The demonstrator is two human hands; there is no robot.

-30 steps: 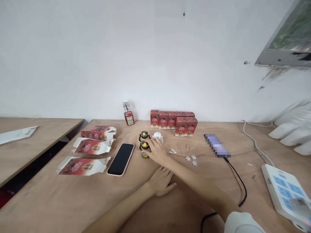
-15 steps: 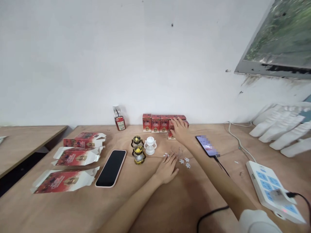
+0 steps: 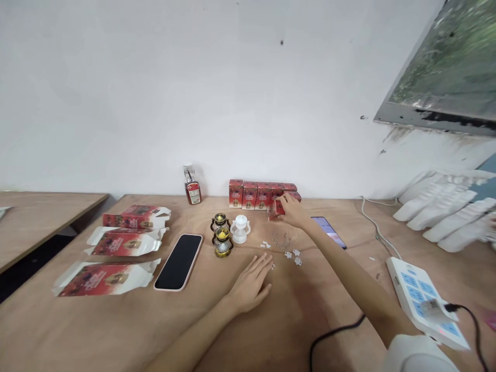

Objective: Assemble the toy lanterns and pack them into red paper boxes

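Note:
My left hand (image 3: pixel 250 284) lies flat on the table with its fingers stretched out, just in front of some small white plastic pieces (image 3: pixel 265 244) and a scatter of thin metal bits (image 3: pixel 281 241). At the back, my right hand (image 3: pixel 293 211) has its fingers closed on a small red printed box (image 3: pixel 274 211), which stands in front of a row of like red boxes (image 3: pixel 250 195). More white tabs (image 3: pixel 296 258) lie below the right forearm. Left of the metal bits stand a white miniature lantern (image 3: pixel 240 230) and two black-and-gold lanterns (image 3: pixel 222 243).
Flattened red cartons (image 3: pixel 103 279) lie at the left beside a dark-screened phone (image 3: pixel 178 262). A bottle with a red label (image 3: pixel 192 186) stands by the wall. To the right are another phone (image 3: pixel 329 232), a white power strip (image 3: pixel 422 297), cables and a pile of white gloves (image 3: pixel 437 206).
My left hand has drawn back toward me and left, off the metal bits. My right hand has come down slightly, its fingers closing on the front red box.

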